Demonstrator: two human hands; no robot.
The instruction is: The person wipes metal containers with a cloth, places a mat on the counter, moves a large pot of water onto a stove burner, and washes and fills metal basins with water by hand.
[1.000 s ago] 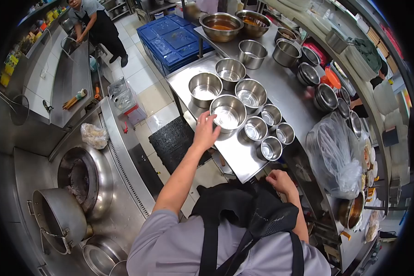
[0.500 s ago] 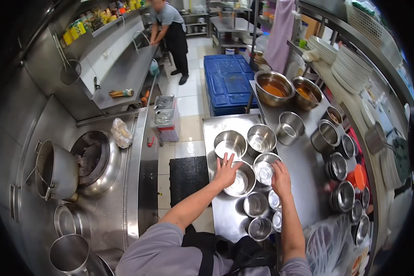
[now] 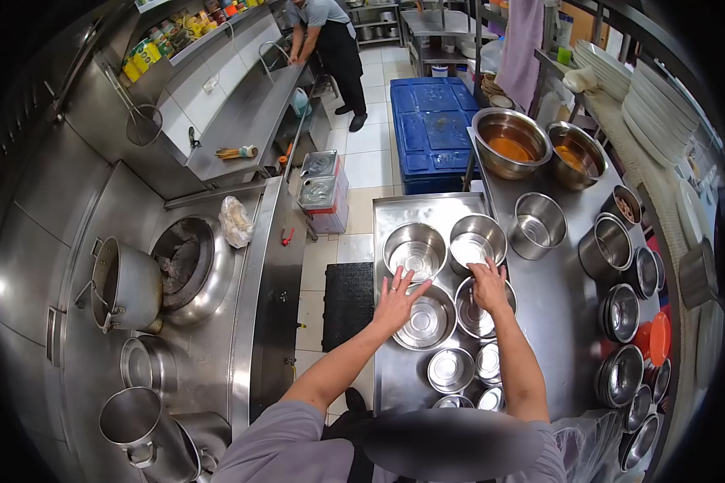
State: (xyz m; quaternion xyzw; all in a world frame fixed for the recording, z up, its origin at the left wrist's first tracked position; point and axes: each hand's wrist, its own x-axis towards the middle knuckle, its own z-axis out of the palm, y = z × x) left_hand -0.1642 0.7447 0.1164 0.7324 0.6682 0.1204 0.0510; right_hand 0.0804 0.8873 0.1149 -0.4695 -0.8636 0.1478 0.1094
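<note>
On steel tray (image 3: 389,211): large pot (image 3: 424,324) beneath left hand (image 3: 394,304), second pot (image 3: 473,320) beneath right hand (image 3: 489,287); hands apart, grip indeterminable.

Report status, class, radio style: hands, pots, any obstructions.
Left hand: spread over two pots. Right hand: over neighbouring two pots, grip unclear. All upright on steel surface. In the way: hands hide some rims.

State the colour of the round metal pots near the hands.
The pots are shiny silver-grey, seen best in the head view.

Pots (image 3: 416,248) crowd tray (image 3: 427,209); passage over steel counter (image 3: 554,330), between tray and stacked bowls (image 3: 621,312).
</note>
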